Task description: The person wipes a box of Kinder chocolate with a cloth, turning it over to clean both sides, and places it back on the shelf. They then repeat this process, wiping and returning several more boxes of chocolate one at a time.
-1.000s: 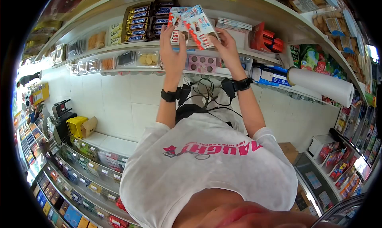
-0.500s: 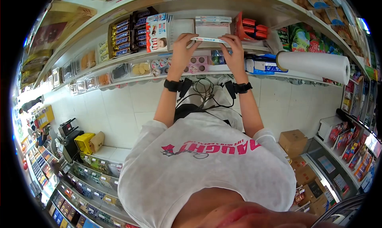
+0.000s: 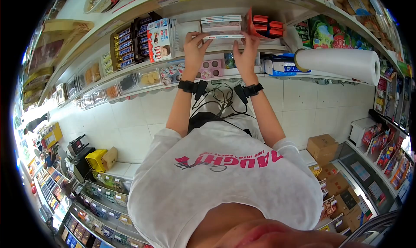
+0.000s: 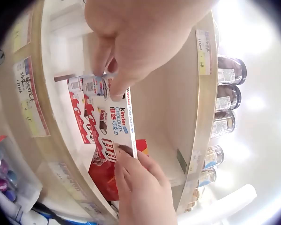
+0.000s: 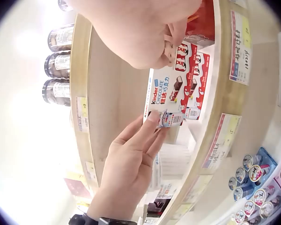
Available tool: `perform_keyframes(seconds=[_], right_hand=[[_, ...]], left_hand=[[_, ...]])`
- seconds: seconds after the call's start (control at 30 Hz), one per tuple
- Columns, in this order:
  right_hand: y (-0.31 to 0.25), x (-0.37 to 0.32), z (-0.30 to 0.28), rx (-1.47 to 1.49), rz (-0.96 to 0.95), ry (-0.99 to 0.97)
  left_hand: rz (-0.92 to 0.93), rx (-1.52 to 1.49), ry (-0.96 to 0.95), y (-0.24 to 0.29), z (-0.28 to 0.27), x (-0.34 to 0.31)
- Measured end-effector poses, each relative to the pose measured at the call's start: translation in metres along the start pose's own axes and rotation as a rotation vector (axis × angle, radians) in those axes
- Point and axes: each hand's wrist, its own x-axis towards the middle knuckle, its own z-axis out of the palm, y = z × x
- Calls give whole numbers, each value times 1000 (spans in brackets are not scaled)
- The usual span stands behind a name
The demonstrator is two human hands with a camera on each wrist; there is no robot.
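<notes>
A flat white-and-red Kinder chocolate box [image 3: 223,36] lies level between my two hands at the upper shelf, just below a stack of like boxes [image 3: 221,22]. My left hand [image 3: 195,43] pinches its left end, and my right hand [image 3: 245,48] holds its right end. In the left wrist view, the left hand's thumb and fingers [image 4: 113,82] grip the box [image 4: 110,123], while the right hand [image 4: 136,183] touches its far end. Seen from the right wrist, the right hand [image 5: 150,33] curls on the box [image 5: 178,89], with the left hand [image 5: 131,164] opposite.
Red boxes [image 3: 265,25] stand right of the stack. Upright Kinder boxes [image 3: 159,38] and chocolate bars [image 3: 125,46] are to the left. A paper towel roll [image 3: 338,64] juts out at the right. Jars [image 4: 227,93] line the shelf above. Cardboard boxes [image 3: 320,146] sit on the floor.
A second ago both hands held Kinder boxes upright before the shelf. One box has since been turned flat and pushed in toward the stack.
</notes>
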Motion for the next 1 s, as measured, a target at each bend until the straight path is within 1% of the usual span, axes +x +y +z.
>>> perform_keyframes(seconds=[0.1,0.2,0.3,0.4,0.5,0.57,0.7,0.8,0.9,1.0], right_hand=[[14,4,9,-24,-42,-26],[17,5,14,-14,-25,-39],[20,7,18,-1,-8,-68],[23,7,22,33,1,-57],[24,8,23,25,-9,-44],[24,7,24,44,4,-40],[24,6,26,52,14,-31],[24,4,27,59,10,-26],[26,3,30,71,15,-22],[28,5,30,54,20,-33]], left_hand=[[-21,64,35,-6,4,0],[-63,50,53,-14,9,0],[-35,30,81,-22,16,1],[-34,90,53,-16,18,4],[-122,201,-20,-3,15,6],[-51,179,1,-14,20,4],[54,152,57,-14,27,1],[-37,97,34,-5,29,-3],[-7,43,30,0,28,-1],[-42,-7,8,5,27,0]])
